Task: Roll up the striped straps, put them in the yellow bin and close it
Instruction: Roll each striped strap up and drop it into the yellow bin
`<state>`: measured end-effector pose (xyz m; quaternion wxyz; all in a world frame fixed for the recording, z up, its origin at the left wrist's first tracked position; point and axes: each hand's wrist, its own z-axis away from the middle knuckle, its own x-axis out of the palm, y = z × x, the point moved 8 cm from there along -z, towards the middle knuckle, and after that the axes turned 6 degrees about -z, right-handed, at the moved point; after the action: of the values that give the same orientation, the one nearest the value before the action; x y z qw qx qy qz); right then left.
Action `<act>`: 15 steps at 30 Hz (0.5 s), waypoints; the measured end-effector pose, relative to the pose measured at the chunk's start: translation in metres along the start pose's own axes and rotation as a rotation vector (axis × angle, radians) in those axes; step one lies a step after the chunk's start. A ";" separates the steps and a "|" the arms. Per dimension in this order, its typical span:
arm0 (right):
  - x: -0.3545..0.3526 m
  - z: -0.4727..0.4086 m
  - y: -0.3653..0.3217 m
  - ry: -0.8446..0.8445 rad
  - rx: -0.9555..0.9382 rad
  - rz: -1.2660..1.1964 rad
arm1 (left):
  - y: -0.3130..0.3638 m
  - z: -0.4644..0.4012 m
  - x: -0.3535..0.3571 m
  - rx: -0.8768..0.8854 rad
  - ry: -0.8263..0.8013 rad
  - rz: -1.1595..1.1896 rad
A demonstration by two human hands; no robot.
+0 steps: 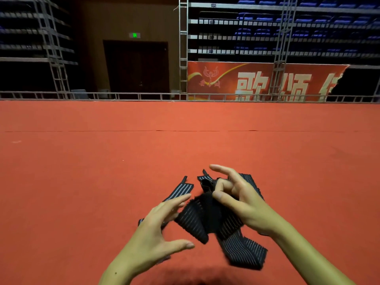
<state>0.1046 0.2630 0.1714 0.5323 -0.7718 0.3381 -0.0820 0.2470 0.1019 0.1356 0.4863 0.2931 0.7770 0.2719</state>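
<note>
We judge the job barely begun: at lower centre our right hand (236, 199) pinches one unrolled striped strap (207, 218), our left hand (162, 223) spread empty beside it, another strap (181, 191) flat behind, no yellow bin visible.

This is an indoor hall or arena, seen from a stage. A wide red carpet (185, 124) covers the floor up to a low metal railing (144, 96) at the far edge. Beyond rise tiers of blue seats (304, 19) (folded up), metal scaffold towers (183, 48), a red banner (257, 81) and a dark double door (135, 66) under a green exit sign (134, 35).
</note>
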 end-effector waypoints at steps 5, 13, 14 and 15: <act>-0.019 0.006 0.012 0.105 0.046 -0.047 | 0.021 0.009 -0.003 0.012 0.102 0.180; -0.018 0.009 -0.001 0.103 -0.049 0.156 | 0.048 0.018 -0.016 0.123 0.120 0.131; -0.018 0.008 -0.002 0.097 -0.058 0.178 | 0.050 0.020 -0.017 0.138 0.115 0.106; -0.018 0.008 -0.003 0.098 -0.065 0.198 | 0.049 0.022 -0.018 0.146 0.127 0.086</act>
<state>0.0960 0.2808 0.1749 0.4951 -0.7466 0.4410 -0.0558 0.2827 0.1253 0.1729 0.4015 0.3430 0.8107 0.2530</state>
